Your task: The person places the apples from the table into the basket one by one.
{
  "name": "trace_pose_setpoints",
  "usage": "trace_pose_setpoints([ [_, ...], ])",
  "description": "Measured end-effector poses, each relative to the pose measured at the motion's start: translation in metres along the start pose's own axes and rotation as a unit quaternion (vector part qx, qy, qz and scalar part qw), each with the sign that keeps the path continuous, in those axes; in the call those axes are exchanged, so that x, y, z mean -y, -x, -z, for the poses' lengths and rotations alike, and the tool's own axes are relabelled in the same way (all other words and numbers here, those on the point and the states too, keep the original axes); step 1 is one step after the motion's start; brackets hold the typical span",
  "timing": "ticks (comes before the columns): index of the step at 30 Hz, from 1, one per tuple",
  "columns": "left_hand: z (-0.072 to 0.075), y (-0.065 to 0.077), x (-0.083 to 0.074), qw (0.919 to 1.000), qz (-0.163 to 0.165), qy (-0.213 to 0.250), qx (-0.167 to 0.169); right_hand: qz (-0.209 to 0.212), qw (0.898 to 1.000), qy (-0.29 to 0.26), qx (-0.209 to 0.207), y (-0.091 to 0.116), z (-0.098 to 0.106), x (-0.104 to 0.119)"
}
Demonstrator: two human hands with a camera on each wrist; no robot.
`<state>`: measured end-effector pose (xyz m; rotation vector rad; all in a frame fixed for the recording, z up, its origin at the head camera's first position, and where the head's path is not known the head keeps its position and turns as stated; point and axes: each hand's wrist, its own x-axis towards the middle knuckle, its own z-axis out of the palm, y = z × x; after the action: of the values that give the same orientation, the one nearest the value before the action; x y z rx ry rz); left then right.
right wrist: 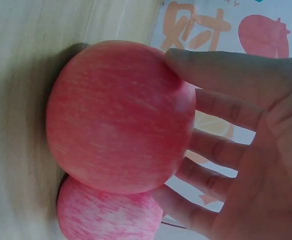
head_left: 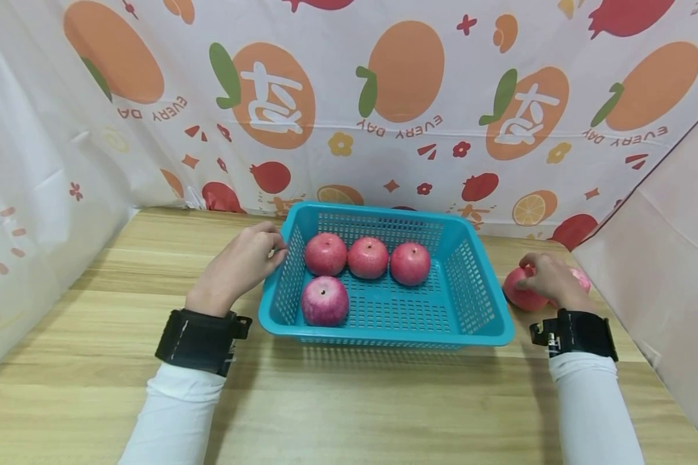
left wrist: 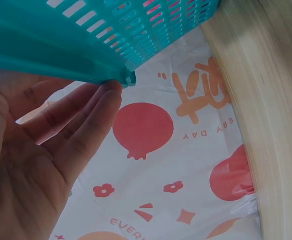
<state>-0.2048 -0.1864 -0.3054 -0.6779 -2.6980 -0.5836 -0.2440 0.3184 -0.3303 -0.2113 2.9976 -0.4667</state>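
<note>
A blue plastic basket (head_left: 384,339) stands on the table with several red apples in it. Three sit in a row along the back, one of them the middle apple (head_left: 368,258), and a darker apple (head_left: 324,301) lies at the front left. My left hand (head_left: 247,261) holds the basket's left rim; in the left wrist view its fingertips meet the rim (left wrist: 60,75). Right of the basket, my right hand (head_left: 549,278) grips a red apple (right wrist: 118,120), thumb on one side and fingers partly hidden behind it. A second, paler apple (right wrist: 108,210) touches that one.
The wooden table (head_left: 360,407) extends in front of the basket and to both sides. A fruit-printed cloth (head_left: 349,155) hangs directly behind it, with a pale cloth wall (head_left: 675,258) on the right and another (head_left: 41,213) on the left.
</note>
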Motion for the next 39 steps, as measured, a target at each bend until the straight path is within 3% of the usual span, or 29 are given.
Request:
trace_pose_setpoints([
  [22, 0.000, 0.001, 0.001, 1.0000, -0.005, -0.006, -0.004, -0.005, 0.998, -0.041, 0.038, 0.001, -0.017, -0.002],
  [39, 0.000, 0.000, 0.001, 1.0000, -0.001, -0.002, 0.003, -0.010, 0.999, -0.015, 0.031, 0.000, -0.026, -0.007],
])
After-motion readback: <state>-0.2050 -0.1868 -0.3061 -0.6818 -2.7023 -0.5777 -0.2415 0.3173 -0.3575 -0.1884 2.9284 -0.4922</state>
